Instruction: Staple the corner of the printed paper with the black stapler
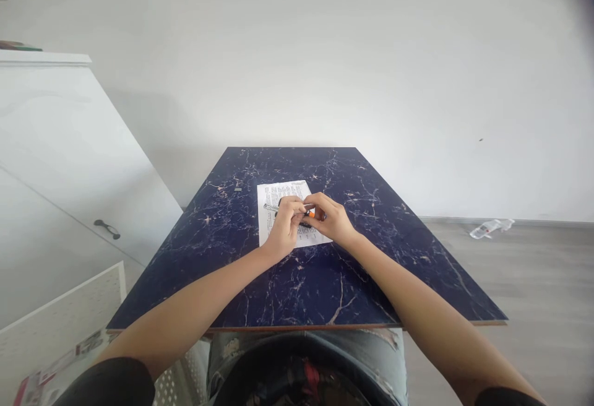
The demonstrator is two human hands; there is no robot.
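Note:
Both my hands meet over a printed paper sheet [265, 233] in the middle of the table. My left hand [284, 226] is closed, its fingers pinched together, with a slim silver rod-like piece [270, 208] sticking out to its left. Opposite it, my right hand [328, 217] is closed too, thumb and fingertips pinching at a small orange and black piece [311, 213]. Whether the silver and orange parts belong to one object I cannot tell. Something black [305, 224] shows beneath the fingertips, mostly hidden by the hands.
The dark blue marbled table [241, 294] reaches to the white wall [297, 53]. A small grey piece [238, 189] lies left of the sheet. White cabinet [55, 146] stands at left. Crumpled clear plastic [490, 228] lies on the floor at right.

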